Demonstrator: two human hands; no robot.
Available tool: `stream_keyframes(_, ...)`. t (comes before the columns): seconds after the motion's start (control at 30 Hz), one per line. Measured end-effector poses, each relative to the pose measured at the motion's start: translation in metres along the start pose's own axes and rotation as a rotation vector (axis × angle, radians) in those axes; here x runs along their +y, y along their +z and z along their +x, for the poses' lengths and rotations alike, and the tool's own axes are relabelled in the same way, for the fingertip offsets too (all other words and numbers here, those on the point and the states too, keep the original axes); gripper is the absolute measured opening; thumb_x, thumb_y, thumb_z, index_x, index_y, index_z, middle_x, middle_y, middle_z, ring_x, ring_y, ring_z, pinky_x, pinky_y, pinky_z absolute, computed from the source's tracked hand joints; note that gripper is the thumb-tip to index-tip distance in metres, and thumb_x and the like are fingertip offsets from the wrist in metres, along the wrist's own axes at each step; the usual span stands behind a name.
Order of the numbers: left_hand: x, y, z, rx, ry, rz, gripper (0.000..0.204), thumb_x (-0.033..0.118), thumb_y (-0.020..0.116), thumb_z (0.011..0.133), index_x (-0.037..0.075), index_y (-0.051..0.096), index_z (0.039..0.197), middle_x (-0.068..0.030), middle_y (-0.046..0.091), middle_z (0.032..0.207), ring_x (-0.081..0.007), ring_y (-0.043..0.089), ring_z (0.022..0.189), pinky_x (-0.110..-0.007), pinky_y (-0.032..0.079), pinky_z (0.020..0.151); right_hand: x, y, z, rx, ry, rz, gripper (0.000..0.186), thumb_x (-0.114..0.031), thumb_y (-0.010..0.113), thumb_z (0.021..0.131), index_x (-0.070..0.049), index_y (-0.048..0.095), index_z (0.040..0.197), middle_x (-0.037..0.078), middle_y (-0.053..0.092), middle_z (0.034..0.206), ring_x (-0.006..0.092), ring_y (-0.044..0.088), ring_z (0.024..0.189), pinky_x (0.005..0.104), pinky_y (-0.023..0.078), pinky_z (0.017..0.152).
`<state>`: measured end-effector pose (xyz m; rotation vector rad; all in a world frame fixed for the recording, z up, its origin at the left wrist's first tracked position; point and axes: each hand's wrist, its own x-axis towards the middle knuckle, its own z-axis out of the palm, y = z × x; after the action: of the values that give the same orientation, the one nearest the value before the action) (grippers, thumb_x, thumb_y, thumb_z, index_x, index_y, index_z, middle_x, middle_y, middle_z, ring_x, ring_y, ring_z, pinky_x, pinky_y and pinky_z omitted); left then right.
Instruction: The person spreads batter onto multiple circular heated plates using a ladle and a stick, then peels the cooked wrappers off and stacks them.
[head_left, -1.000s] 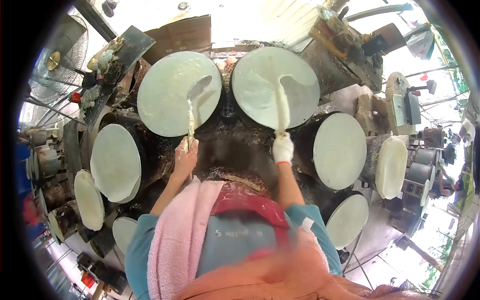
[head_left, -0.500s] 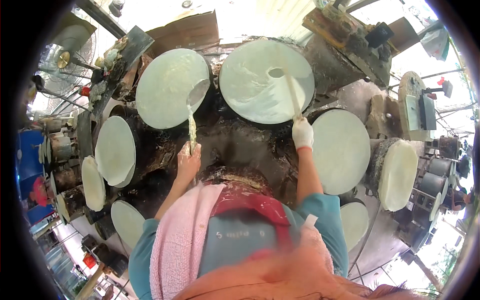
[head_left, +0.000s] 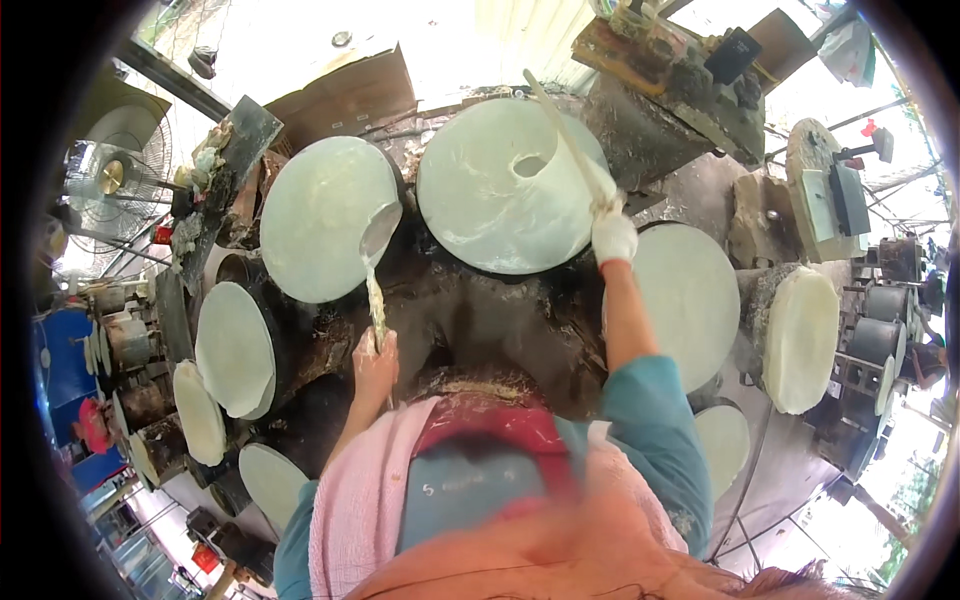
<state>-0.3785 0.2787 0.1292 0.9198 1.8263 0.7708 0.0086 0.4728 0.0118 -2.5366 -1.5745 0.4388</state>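
Pale griddles (head_left: 685, 310) ring a worker (head_left: 470, 475) draped in a pink towel (head_left: 360, 490). Left-hand (head_left: 375, 368) fingers wrap a batter-caked ladle (head_left: 376, 310), its bowl over the left griddle (head_left: 320, 215)'s edge. Gloved right-hand (head_left: 613, 238) fingers curl around a stick (head_left: 570, 142), moved since moments earlier farther up the right griddle (head_left: 490, 215)'s rim, tip now past its far edge. Behind stands a box (head_left: 345, 98).

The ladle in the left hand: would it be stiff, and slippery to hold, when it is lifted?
The ladle is probably stiff, as its handle looks straight. It may be slippery, since pale paste coats the handle. Its wide bowl could make it front-heavy.
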Motion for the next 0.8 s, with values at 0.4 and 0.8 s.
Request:
stream_keyframes(0.4, -0.019, 0.013, 0.014, 0.018, 0.328, 0.391, 0.023, 0.019, 0.050, 0.091, 0.001, 0.049, 0.077, -0.0131, 0.048, 0.055, -0.0284, 0.052, 0.051, -0.041, 0.041, 0.052, 0.016, 0.032, -0.135, 0.278, -0.018, 1.293, 0.041, -0.013, 0.061, 0.086, -0.003, 0.054, 0.125, 0.010, 0.064, 0.105, 0.0183, 0.061, 0.091, 0.0271, 0.049, 0.079)
stream_keyframes(0.8, 0.042, 0.048, 0.001, -0.174, 0.123, -0.025, 0.023, 0.019, 0.050, 0.094, 0.005, 0.046, 0.077, -0.0018, 0.042, 0.050, -0.0106, 0.040, 0.035, -0.027, 0.030, 0.035, 0.045, -0.019, -0.149, -0.535, 0.523, 1.282, 0.030, -0.026, 0.063, 0.087, -0.011, 0.063, 0.113, -0.006, 0.043, 0.055, 0.0041, 0.034, 0.038, 0.0226, 0.027, 0.035)
